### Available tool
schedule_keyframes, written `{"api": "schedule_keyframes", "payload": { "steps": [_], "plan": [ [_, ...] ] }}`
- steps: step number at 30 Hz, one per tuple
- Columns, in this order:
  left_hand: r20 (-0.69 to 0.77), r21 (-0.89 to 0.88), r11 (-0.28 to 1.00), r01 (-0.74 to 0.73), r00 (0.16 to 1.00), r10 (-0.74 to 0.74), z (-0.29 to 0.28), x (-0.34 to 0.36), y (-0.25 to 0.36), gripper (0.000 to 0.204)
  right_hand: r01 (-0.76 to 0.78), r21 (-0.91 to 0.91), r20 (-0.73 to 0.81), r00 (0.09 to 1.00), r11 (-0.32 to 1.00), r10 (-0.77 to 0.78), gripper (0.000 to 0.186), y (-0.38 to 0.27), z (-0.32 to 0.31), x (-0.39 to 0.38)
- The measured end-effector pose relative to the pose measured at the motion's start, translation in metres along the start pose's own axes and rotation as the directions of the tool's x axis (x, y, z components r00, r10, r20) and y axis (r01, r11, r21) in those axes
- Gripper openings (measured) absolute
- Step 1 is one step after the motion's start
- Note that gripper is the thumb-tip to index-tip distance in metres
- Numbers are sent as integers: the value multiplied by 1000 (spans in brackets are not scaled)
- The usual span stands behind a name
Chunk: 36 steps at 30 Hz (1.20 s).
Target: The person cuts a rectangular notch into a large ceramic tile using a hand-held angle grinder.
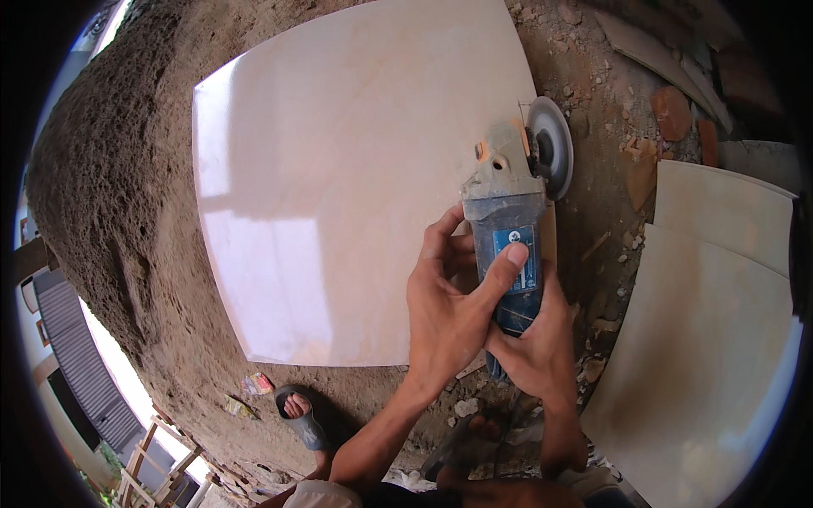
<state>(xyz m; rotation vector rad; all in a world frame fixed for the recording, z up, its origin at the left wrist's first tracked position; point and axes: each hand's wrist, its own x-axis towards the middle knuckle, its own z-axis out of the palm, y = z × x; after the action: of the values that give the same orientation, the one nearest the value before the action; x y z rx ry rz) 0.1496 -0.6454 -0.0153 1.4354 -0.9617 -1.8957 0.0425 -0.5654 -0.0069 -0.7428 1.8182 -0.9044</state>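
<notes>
Both my hands grip a dusty blue angle grinder (506, 212). My left hand (449, 292) wraps its body from the left, thumb lying over the label. Lower down, my right hand (542, 343) closes round the rear of the body from the right. The grinder's thin grey disc (553, 148) stands at the right edge of a large glossy cream tile (364, 169). Whether the disc touches the tile or spins, I cannot tell. The tile lies flat on the dirt, and the grinder covers part of its right edge.
More cream tiles (711, 322) lie overlapping at the right. Broken brick (671, 113) and rubble are scattered beyond the tile's right edge. A heap of brown soil (93, 161) rises at the left. My sandalled foot (301, 415) stands below the tile, near crumpled wrappers (257, 383).
</notes>
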Motion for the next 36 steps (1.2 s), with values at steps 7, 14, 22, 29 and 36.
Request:
{"api": "schedule_keyframes", "payload": {
  "steps": [7,14,22,29,36],
  "plan": [
    [19,-24,1000,-10,1000,10,-1,3,-3,87,-12,-5,2,1000,1000,12,77,-1,-1,2],
    [-4,-9,1000,0,1000,0,1,4,-2,80,-23,3,7,1000,1000,23,75,-4,-2,4],
    [-5,24,999,-41,999,41,2,7,-2,82,-15,22,14,1000,1000,15,75,-2,-1,6],
    [-10,-9,999,-50,999,50,2,10,-3,82,3,24,10,1000,1000,-3,76,-2,0,9],
    [-4,-33,998,-57,998,57,1,13,-7,83,-10,13,9,1000,1000,10,77,-3,1,11]
  ]
}}
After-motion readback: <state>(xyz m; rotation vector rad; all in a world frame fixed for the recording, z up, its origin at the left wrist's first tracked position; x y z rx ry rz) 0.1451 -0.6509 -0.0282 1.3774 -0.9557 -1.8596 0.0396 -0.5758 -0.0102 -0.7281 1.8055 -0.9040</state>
